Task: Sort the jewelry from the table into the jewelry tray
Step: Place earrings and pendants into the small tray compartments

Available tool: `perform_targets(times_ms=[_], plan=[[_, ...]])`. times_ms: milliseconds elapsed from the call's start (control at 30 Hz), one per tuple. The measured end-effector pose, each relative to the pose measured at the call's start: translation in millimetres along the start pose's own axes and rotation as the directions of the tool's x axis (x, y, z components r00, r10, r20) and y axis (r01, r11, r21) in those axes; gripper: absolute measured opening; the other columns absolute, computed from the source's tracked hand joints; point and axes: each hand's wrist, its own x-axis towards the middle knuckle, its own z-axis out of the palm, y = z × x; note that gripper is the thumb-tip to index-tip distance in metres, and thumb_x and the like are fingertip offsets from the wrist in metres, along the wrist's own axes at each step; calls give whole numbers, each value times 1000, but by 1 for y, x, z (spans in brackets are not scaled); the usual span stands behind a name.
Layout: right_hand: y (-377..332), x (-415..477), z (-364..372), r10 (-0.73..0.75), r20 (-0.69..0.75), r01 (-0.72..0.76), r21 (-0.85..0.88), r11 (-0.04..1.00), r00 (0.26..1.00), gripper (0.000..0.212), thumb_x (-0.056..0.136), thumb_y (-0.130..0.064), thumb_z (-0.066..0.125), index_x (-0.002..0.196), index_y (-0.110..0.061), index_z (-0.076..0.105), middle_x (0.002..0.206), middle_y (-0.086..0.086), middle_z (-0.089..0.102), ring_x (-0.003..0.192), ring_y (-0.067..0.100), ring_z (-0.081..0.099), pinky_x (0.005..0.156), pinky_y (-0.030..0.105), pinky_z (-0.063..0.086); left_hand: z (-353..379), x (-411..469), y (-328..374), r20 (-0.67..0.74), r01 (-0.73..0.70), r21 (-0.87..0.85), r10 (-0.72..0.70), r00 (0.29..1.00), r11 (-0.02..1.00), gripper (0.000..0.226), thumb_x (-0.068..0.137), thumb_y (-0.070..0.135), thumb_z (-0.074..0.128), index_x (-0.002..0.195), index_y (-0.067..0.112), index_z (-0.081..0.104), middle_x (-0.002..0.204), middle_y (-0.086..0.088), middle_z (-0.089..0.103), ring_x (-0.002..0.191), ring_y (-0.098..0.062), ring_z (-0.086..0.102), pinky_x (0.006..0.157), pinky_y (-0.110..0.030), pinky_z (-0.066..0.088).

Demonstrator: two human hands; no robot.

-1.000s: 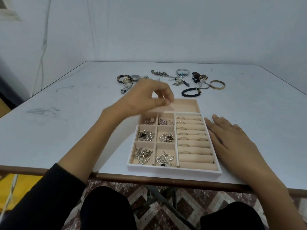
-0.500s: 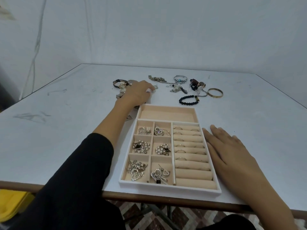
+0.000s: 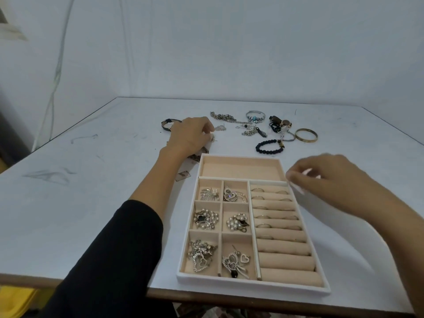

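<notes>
Left hand at 11 o'clock of jewelry tray, fingertips curled onto small silver piece on table; I cannot tell if pinched. Right hand blurred above tray's 1 o'clock corner, fingers loosely bent, hold unclear. I pinch low, lift straight, avoid snagging chain at 12.

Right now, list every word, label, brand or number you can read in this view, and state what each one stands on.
No text can be read anywhere in this view.
Watch dial: too small to read.
Gold bangle: any engraving is too small to tell.
Jewelry tray: no label or brand shows.
</notes>
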Motion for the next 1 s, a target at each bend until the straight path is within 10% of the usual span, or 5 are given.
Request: perform_targets(times_ms=[133,433,1000], plan=[[-10,39,-11,-1,-3,1,-148,989,1000,30,89,-42,54,72,-24,71,87,2,68,80,20,62,67,32,44,5,3,-2,102,-52,169,35,994,984,36,96,11,44,127,24,58,128,-3,56,123,-28,46,96,-44,39],[-26,105,-6,-30,11,31,-133,991,999,9,85,-33,60,86,-28,67,103,2,67,94,27,60,75,32,44,5,1,-3,27,-37,172,33,999,984,9,92,23,58,93,23,67,107,1,62,110,-24,52,94,-40,32],[-58,168,32,-67,-120,50,-143,988,990,18,83,-14,55,92,-16,71,99,6,67,80,28,58,56,24,34,-31,-8,11,-302,6,-241,-81,950,971,12,82,36,64,82,27,72,76,16,67,75,-3,62,69,-24,43]])
